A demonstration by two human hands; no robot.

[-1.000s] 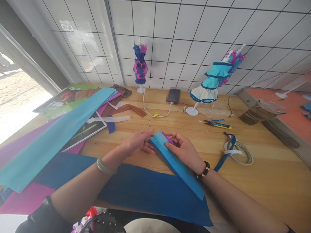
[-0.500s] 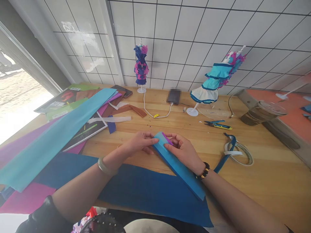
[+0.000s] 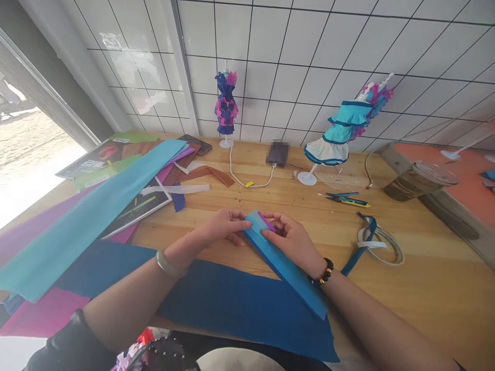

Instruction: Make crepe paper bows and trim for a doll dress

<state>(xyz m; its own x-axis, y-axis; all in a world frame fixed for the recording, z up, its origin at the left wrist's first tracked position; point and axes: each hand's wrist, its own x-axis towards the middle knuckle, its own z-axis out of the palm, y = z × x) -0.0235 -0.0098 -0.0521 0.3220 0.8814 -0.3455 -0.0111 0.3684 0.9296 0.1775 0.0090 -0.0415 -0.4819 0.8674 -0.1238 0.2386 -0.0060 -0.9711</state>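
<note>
A long folded strip of blue crepe paper (image 3: 286,272) slants across the middle of the table, its far end lifted between my two hands. A purple layer (image 3: 266,221) peeks out along its upper right edge. At the left corner of that end, my left hand (image 3: 226,226) pinches the strip between thumb and fingers. My right hand (image 3: 297,242) grips the opposite side, thumb on top and fingers curled behind the purple edge. Beneath the strip's near end lies a wide dark blue crepe sheet (image 3: 232,301), which also passes under my left forearm.
Light blue crepe paper (image 3: 96,206) and magazines (image 3: 131,211) lie at left. Two dressed mini mannequins (image 3: 226,108) (image 3: 340,134) stand by the tiled wall. Pliers (image 3: 348,200), tape rolls (image 3: 386,245) and a lidded cup (image 3: 419,180) are at right. A white cable (image 3: 242,180) runs to a blurred device.
</note>
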